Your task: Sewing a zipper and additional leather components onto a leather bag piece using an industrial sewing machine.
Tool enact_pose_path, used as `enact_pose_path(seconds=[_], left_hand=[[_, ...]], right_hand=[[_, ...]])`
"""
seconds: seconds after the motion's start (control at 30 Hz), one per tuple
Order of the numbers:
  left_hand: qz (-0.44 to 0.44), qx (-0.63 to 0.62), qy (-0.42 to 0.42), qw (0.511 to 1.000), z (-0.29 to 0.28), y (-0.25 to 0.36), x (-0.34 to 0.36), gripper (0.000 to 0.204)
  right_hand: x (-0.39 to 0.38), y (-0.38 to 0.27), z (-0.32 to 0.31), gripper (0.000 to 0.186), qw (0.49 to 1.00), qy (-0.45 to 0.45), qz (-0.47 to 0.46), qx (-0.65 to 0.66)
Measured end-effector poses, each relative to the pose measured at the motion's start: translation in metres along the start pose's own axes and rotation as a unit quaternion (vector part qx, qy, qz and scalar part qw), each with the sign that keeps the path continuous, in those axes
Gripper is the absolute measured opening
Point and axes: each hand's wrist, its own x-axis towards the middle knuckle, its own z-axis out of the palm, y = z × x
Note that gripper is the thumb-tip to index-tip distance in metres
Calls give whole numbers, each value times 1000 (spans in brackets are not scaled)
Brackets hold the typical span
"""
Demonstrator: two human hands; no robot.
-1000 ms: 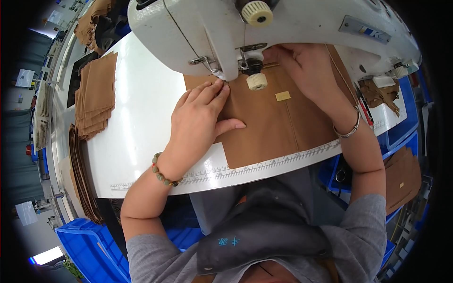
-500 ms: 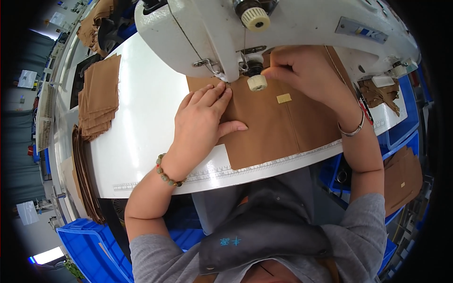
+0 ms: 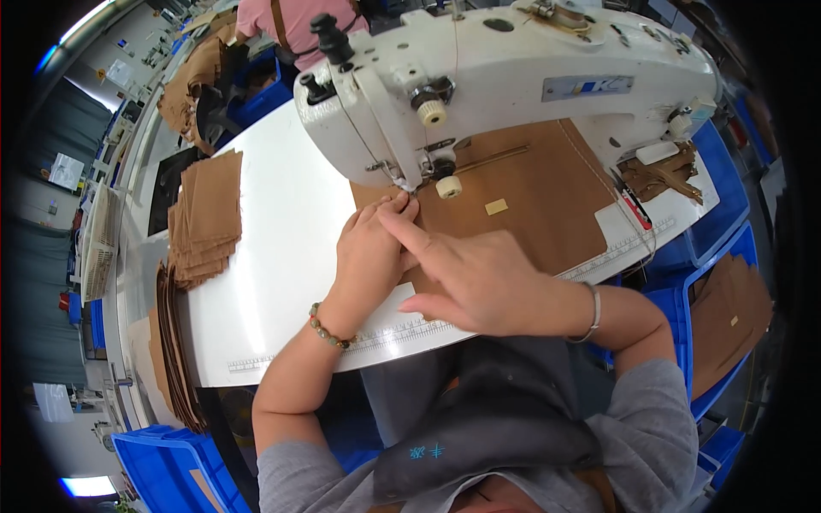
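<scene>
The white sewing machine [image 3: 505, 60] stands over a brown panel [image 3: 552, 214] with a small yellow label [image 3: 496, 207] and a long narrow slot or strip near the back. My left hand [image 3: 368, 244] lies on the panel with its fingertips close beside the presser foot [image 3: 409, 184], fingers stretched out. My right hand [image 3: 466, 278] crosses over from the right, its index finger extended onto my left hand's fingers and its thumb held apart, low over the panel's front edge. The part of my left hand under that finger is hidden.
Stacked brown pieces [image 3: 205, 205] and folded panels [image 3: 175, 350] lie at left. Scraps [image 3: 658, 175] and red-handled snips [image 3: 634, 209] sit right of the machine. Blue bins [image 3: 141, 453] stand both sides, one holding brown panels [image 3: 727, 325]. A person in pink [image 3: 304, 26] is behind.
My right hand has moved left and toward me, from beside the machine's needle area onto my left hand. The head view has shifted, showing more of the room behind the machine.
</scene>
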Motion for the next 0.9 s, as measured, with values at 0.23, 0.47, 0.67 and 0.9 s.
enact_pose_path(seconds=[0.23,0.47,0.67,0.9], left_hand=[[57,-160,51,984,7,-6,5,36],[-118,-515,25,849,17,-10,-2,34],[7,-111,-20,994,11,-9,-7,46],[99,17,124,987,8,11,-12,48]], right_hand=[[58,-24,45,114,968,221,94,77],[51,-27,47,64,938,341,-53,21],[41,-28,32,36,910,215,61,350],[28,-32,29,37,962,211,-7,175]])
